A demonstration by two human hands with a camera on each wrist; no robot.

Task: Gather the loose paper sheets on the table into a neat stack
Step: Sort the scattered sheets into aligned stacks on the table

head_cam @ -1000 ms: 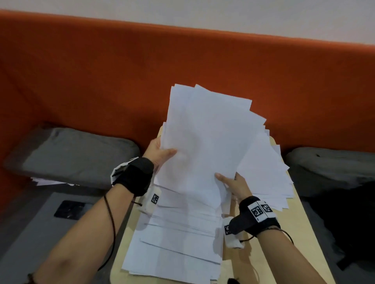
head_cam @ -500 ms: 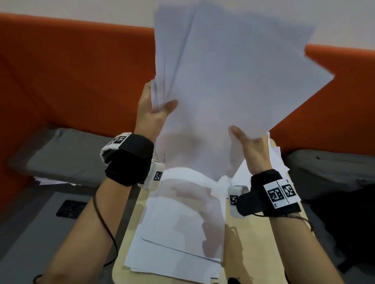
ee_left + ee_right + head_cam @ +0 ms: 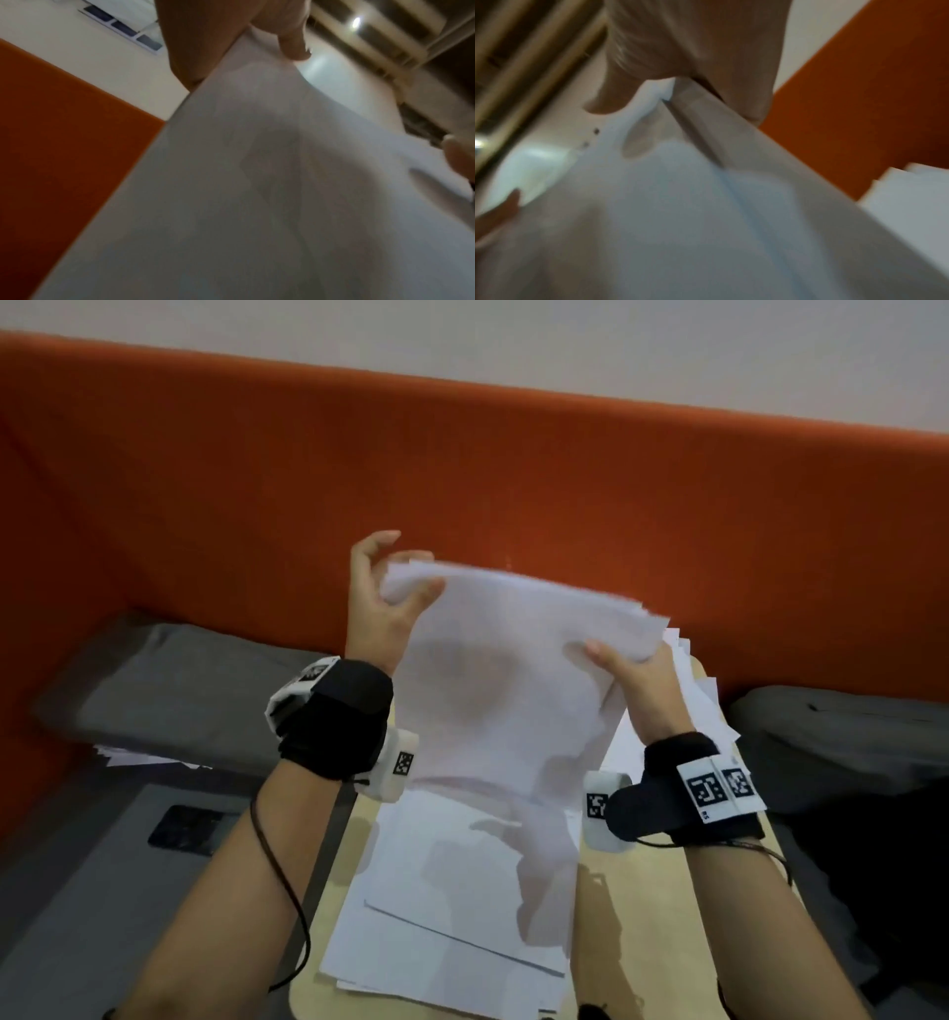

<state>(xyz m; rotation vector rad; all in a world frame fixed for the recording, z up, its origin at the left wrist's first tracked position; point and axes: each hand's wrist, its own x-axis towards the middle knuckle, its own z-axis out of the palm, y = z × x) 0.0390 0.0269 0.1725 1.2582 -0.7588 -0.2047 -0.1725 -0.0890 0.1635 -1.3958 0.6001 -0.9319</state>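
my left hand gripping the paper sheets by the edge, orange wall behind, kinda blurry

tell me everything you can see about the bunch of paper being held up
The held bunch of paper is several plain white, thin sheets, blurred, raised above the wooden table, its lower edge hanging over the loose sheets lying there. The top edges are uneven and fanned. The left hand grips the top left corner; the right hand pinches the right edge, thumb in front. Shadows show through it.
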